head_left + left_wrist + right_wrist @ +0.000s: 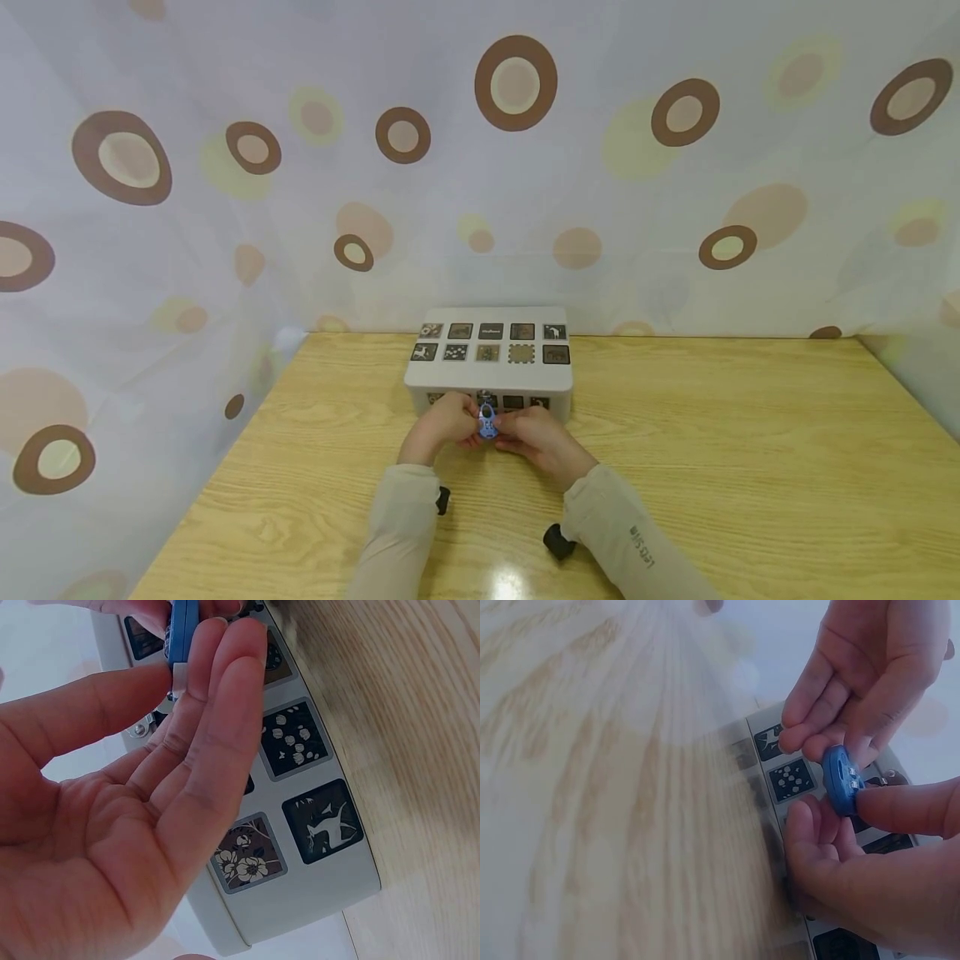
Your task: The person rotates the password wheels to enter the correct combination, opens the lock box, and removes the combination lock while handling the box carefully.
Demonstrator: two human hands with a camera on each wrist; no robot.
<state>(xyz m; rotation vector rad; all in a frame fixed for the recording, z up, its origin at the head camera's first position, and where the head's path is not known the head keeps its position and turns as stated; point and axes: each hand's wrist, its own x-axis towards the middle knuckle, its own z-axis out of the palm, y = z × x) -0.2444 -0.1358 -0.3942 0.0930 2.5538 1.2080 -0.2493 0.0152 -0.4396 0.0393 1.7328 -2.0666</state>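
A small blue combination padlock (488, 423) hangs at the metal clasp (486, 396) on the front of a white box (487, 375) with dark picture squares. My left hand (447, 421) pinches the padlock from the left, thumb on one side and fingertips on the other. From the right, my right hand (542, 437) holds it too. In the right wrist view the right thumb presses the face of the padlock (841, 780) beside its number dials, while the fingers curl below. The digits are too small to read.
The box stands on a light wood-grain table (712, 450), near its back edge. Behind it hangs a pale cloth (450, 192) with brown and yellow circles, which also runs along the left. Black straps (558, 542) show at the wrists.
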